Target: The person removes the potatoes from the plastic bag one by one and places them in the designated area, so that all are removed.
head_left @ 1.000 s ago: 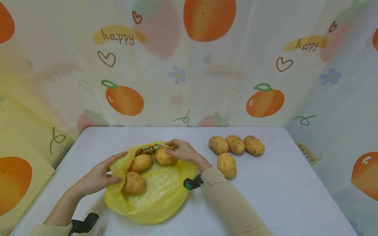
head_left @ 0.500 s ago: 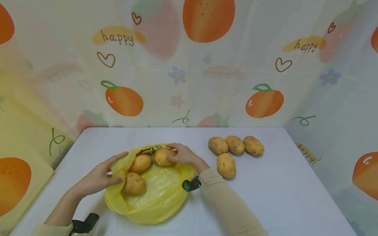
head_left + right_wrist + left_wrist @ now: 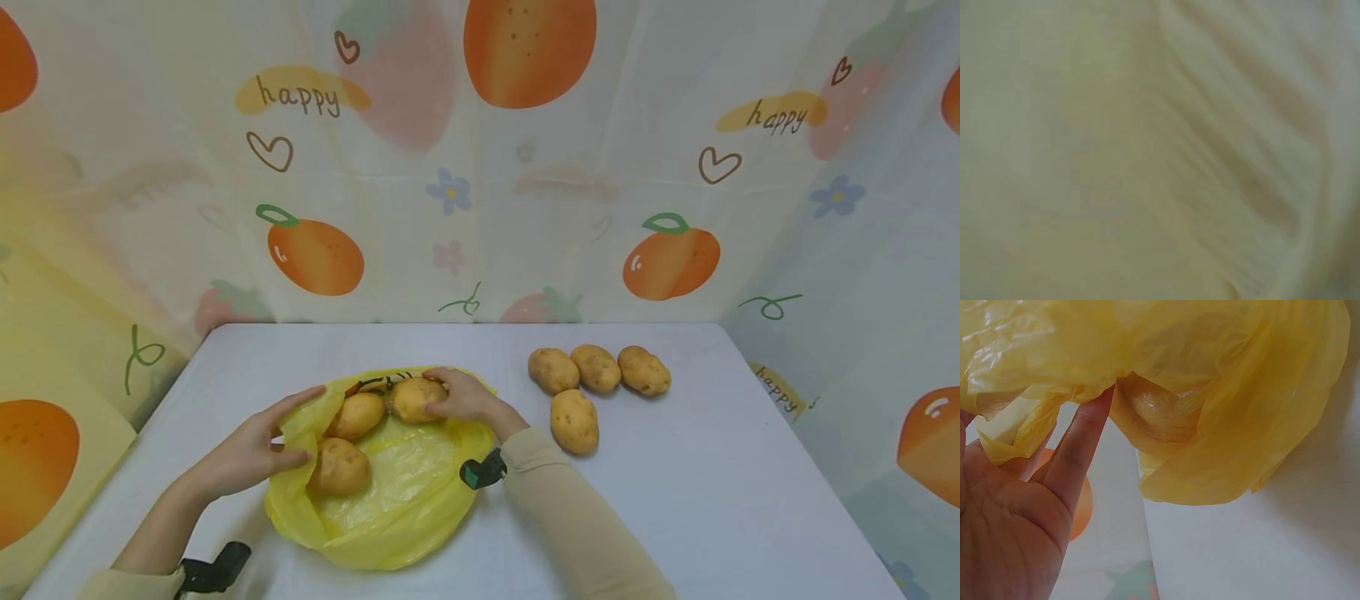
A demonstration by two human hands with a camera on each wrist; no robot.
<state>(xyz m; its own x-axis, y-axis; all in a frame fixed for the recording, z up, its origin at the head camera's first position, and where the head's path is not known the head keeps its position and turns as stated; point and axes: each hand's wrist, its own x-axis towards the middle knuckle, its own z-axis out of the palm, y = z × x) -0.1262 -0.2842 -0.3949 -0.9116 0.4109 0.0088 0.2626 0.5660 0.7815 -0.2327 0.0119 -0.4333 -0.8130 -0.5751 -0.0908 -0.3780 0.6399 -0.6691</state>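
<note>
A yellow plastic bag point(image 3: 405, 533) lies spread with its mouth up on the table in the head view. Inside it are a potato point(image 3: 340, 467) at the near left, another potato point(image 3: 358, 415) behind that, and a third potato point(image 3: 415, 400) at the back. My left hand point(image 3: 236, 450) holds the bag's left rim between thumb and fingers; the left wrist view shows a fingertip point(image 3: 1096, 407) against the thin plastic. With my right hand point(image 3: 467, 395) I grip the potato at the back of the bag, fingers over its right side.
Right of the bag, on the white table point(image 3: 712, 500), three potatoes sit in a row, the middle potato point(image 3: 596, 368) among them, with one potato point(image 3: 575, 422) in front. A printed curtain point(image 3: 525, 208) hangs behind. Blurred pale cloth point(image 3: 1116, 156) fills the right wrist view.
The right hand has sunk slightly and its fingers have come down closer around the back potato. My left hand and the loose potatoes keep their places.
</note>
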